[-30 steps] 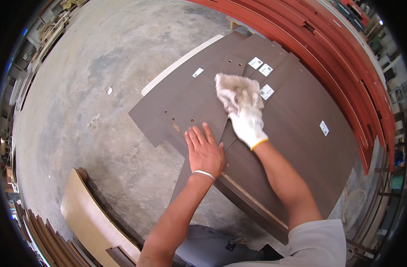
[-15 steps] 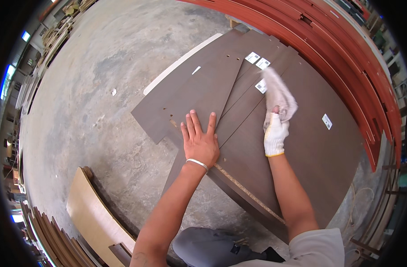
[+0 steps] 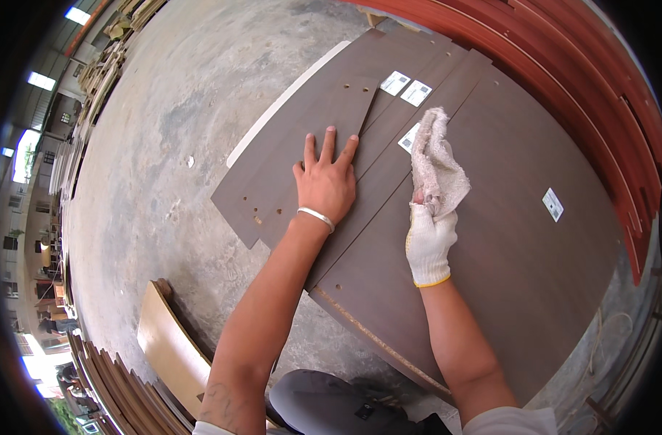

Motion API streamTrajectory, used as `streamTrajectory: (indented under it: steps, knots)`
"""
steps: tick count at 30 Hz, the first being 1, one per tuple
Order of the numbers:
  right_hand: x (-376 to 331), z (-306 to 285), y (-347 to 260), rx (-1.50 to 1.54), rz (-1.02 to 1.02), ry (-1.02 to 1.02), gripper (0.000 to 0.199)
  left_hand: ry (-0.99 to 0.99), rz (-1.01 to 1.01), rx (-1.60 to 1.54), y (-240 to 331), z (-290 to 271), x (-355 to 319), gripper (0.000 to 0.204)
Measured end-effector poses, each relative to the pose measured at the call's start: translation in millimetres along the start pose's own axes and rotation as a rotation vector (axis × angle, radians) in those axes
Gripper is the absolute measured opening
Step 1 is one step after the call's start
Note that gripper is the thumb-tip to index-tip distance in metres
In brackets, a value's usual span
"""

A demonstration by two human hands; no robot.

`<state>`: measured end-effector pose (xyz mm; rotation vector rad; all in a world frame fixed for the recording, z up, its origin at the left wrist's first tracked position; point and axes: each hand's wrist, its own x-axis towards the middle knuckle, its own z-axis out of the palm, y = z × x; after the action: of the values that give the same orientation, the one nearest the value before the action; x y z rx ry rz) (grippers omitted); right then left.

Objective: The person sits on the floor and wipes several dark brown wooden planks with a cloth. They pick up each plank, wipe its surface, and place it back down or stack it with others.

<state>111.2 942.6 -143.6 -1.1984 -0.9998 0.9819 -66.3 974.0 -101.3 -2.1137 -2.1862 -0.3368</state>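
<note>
My bare left hand (image 3: pixel 326 187) lies with spread fingers on a dark brown board (image 3: pixel 280 167) that has small drilled holes and a notched corner. A pale band circles that wrist. My right hand (image 3: pixel 431 243), in a white knit glove with a yellow cuff edge, grips a crumpled whitish cloth (image 3: pixel 441 163). The cloth rests over larger dark brown panels (image 3: pixel 519 174), partly covering a white label (image 3: pixel 408 138). Its fingers are mostly hidden by the cloth and glove. Two more labels (image 3: pixel 416 93) sit farther along the panels.
Long red-brown boards (image 3: pixel 563 87) are stacked beyond the panels, at the far right. A curved light wood piece (image 3: pixel 171 341) stands at the lower left, near stacked brown strips (image 3: pixel 121 384). Concrete floor (image 3: pixel 150 152) spreads to the left. My knee (image 3: pixel 331 402) shows at the lower edge.
My left hand has moved farther forward on the notched board. My right hand has come slightly nearer and leftward with the cloth, which was blurred before. The view has tilted a little.
</note>
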Motion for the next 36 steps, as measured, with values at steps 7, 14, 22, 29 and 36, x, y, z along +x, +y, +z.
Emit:
streamTrajectory:
  steps: [7, 14, 22, 29, 36]
  knots:
    - [8.6, -4.2, -19.9, 0.354, 0.281, 0.113, 0.027, 0.076, 0.249, -0.089, 22.2, -9.4, -46.4, 0.051]
    - [34.8, -20.0, -42.4, 0.554, 0.122, 0.297, 0.055, 0.091, 0.334, -0.192, 28.5, -12.2, -65.7, 0.038]
    - [43.4, -27.4, -40.5, 0.569, 0.096, 0.304, 0.056, 0.141, 0.338, -0.250, 33.0, -14.7, -69.0, 0.030]
    - [44.4, -29.7, -39.7, 0.563, 0.080, 0.260, 0.056, 0.154, 0.366, -0.284, 26.2, -13.8, -71.7, 0.027]
    - [44.1, -28.5, -37.0, 0.548, 0.087, 0.262, 0.052, 0.172, 0.375, -0.317, 21.2, -15.4, -77.1, 0.028]
